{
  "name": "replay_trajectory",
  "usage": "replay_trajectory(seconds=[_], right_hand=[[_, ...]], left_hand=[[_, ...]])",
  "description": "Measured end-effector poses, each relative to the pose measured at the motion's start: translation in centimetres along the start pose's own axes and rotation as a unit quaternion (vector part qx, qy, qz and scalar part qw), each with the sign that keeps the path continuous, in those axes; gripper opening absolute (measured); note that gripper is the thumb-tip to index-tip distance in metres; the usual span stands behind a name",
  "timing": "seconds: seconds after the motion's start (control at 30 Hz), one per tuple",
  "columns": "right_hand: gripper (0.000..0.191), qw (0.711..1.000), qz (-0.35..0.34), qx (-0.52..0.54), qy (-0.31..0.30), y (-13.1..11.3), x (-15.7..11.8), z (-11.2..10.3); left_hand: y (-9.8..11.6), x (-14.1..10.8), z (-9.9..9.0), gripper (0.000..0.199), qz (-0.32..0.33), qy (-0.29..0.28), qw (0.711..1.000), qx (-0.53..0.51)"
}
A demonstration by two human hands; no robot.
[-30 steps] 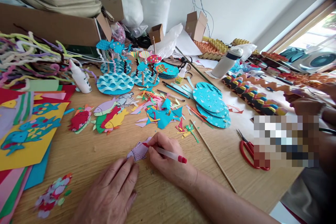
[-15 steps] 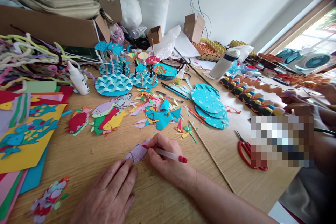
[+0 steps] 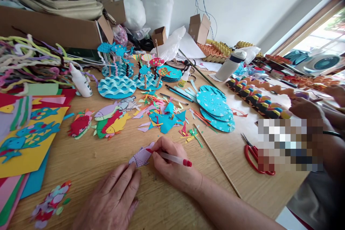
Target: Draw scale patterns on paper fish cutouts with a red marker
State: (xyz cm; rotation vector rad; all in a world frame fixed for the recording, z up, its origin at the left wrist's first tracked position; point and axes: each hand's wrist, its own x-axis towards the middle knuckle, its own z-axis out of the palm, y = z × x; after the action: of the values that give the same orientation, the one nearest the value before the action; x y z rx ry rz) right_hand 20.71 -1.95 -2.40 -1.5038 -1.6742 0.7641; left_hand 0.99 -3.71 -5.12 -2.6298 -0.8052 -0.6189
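Note:
A small purple paper fish (image 3: 141, 157) with drawn scales lies flat on the wooden table. My left hand (image 3: 111, 196) rests on the table with its fingers stretched out, the fingertips at the fish's head end. In my right hand (image 3: 168, 161) is a pen (image 3: 175, 159) with a red tip and red end cap, its tip at the tail end of the fish. Behind my hands lie colored paper fish (image 3: 114, 122), a red paper fish (image 3: 80, 124) and a heap of paper scraps (image 3: 164, 116).
Red-handled scissors (image 3: 252, 156) and a wooden stick (image 3: 217, 160) lie to the right. Blue discs (image 3: 214, 102), a glue bottle (image 3: 81, 81) and blue wave stands (image 3: 117, 86) are farther back. Another person's hand (image 3: 307, 109) is at the right.
The other person's hand at the right has shifted slightly. My own hands, the pen and the purple fish look almost the same.

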Motion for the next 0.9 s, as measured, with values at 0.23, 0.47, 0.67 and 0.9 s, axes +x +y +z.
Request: replay_trajectory(seconds=[0.23,0.47,0.67,0.9], right_hand=[[0.01,1.0,0.01,-0.002,0.005,-0.1,0.0,0.0],[0.01,1.0,0.015,0.01,0.006,-0.1,0.0,-0.1],[0.01,1.0,0.015,0.017,0.004,-0.1,-0.1,-0.2],[0.011,1.0,0.023,0.005,-0.007,-0.2,-0.1,-0.1]], left_hand=[[0.3,0.5,-0.4,0.034,-0.025,0.011,0.999,-0.021],[0.0,0.1,-0.2,0.037,-0.013,-0.016,1.0,-0.015],[-0.1,0.5,-0.3,0.034,-0.009,0.008,1.0,0.0],[0.0,1.4,-0.9,0.04,-0.013,0.011,1.0,-0.012]])
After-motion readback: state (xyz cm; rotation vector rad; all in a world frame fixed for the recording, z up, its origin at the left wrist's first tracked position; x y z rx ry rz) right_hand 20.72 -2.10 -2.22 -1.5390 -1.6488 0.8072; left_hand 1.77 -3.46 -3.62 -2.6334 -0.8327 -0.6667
